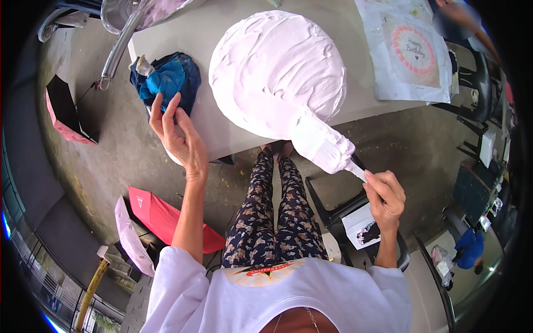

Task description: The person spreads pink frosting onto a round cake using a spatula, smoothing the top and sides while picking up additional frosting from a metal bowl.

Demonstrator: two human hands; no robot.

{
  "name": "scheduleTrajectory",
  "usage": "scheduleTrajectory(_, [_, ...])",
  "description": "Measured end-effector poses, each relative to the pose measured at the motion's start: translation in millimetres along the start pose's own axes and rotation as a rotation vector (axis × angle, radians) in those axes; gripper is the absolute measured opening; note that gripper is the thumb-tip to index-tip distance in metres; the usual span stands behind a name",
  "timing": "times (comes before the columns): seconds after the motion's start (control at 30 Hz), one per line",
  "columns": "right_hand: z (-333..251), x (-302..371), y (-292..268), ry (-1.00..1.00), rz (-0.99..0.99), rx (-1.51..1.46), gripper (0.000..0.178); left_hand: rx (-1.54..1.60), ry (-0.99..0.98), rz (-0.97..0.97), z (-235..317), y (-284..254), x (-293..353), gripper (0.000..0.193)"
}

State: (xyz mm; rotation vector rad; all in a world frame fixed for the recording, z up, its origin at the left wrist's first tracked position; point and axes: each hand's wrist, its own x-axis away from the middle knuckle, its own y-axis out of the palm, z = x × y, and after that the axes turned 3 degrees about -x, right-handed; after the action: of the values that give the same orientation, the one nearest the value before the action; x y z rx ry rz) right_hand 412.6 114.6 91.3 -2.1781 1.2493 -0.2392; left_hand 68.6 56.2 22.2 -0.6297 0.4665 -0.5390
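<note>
Head view: right hand [385, 195] pinches apparent spatula [334, 152], left hand [184, 143] half-curled.

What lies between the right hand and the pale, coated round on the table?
In the head view, a flat tool thick with pale paste: the right hand holds its handle; its far end overlaps the round.

White shirt [344, 294], round neckline, loose short sleeves [180, 280], pale rounded print [244, 276] with red lettered band and dark pointed shape; thin chain [311, 318] at the neck; slim dark trousers [270, 222], cream-and-tan floral pattern; bare left hand [179, 136], bare right hand [386, 195]
</note>
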Motion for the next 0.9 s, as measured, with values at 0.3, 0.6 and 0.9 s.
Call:
scheduleTrajectory(0.3, [-7, -5, -13, 0.030, 0.092, 0.008, 0.037, -0.081, 0.064, 0.055, -6, 1, -2, 0.023])
scheduleTrajectory(0.6, [-15, -52, 39, 0.045, 0.070, -0.113, 0.035, -0.045, 0.008, 0.025, -7, 0, -1, 0.023])
scheduleTrajectory(0.9, [2, -28, 13, 0.103, 0.087, -0.061, 0.033, -0.033, 0.039, 0.064, -10, 2, -4, 0.023])
